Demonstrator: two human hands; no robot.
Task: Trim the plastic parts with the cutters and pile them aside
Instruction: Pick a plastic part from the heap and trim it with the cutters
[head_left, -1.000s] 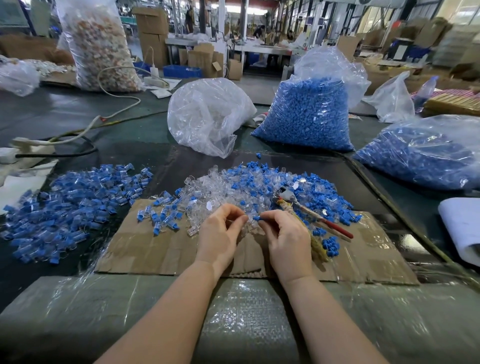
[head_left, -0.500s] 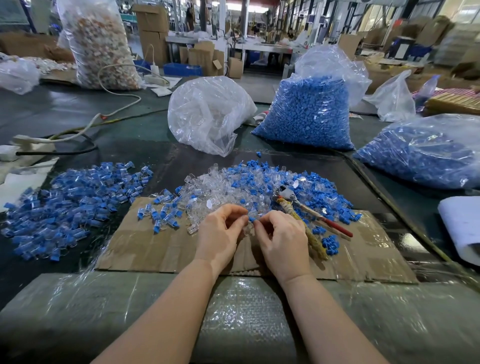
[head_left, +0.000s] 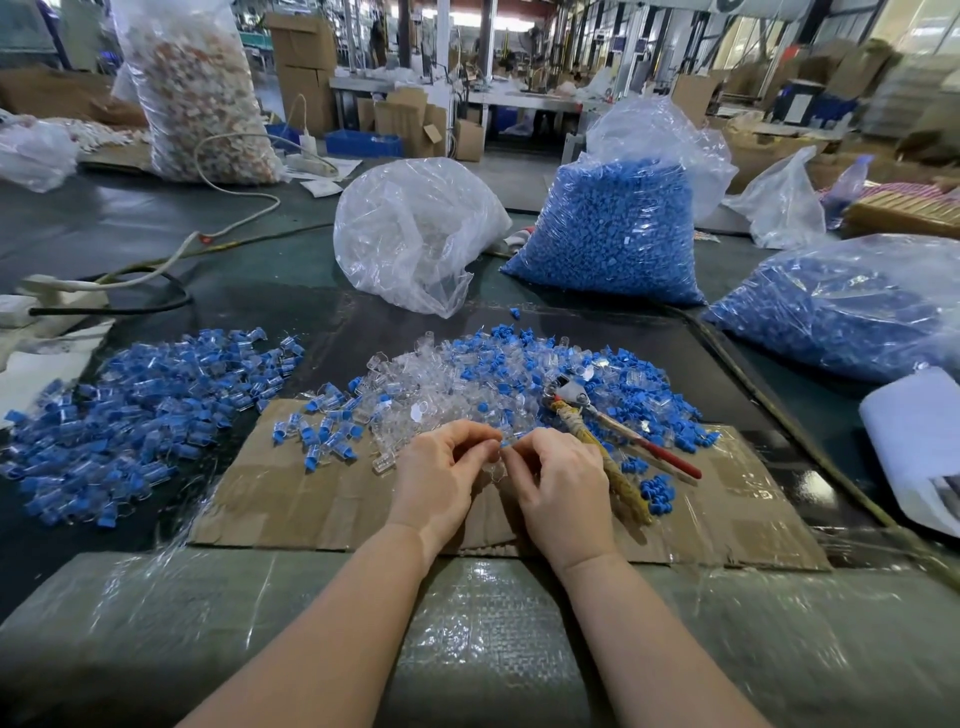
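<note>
Your left hand (head_left: 441, 475) and right hand (head_left: 558, 480) meet with curled fingertips pinching one small clear-and-blue part (head_left: 497, 451) between them over the cardboard sheet (head_left: 291, 499), its direction too hidden to tell, while the cutters (head_left: 618, 441) lie just right, handles toward you, head on the mixed pile (head_left: 519, 374).

Over a cardboard sheet (head_left: 291, 499) on the desk (head_left: 156, 234), the left hand (head_left: 441, 478) and right hand (head_left: 558, 483) meet fingertip to fingertip, pinching a small clear plastic part (head_left: 496, 467). The cutters (head_left: 608, 436) lie untouched just right of them, against the mixed pile of clear and blue parts (head_left: 509, 379). A separate heap of blue parts (head_left: 145, 410) sits well to the left.
</note>
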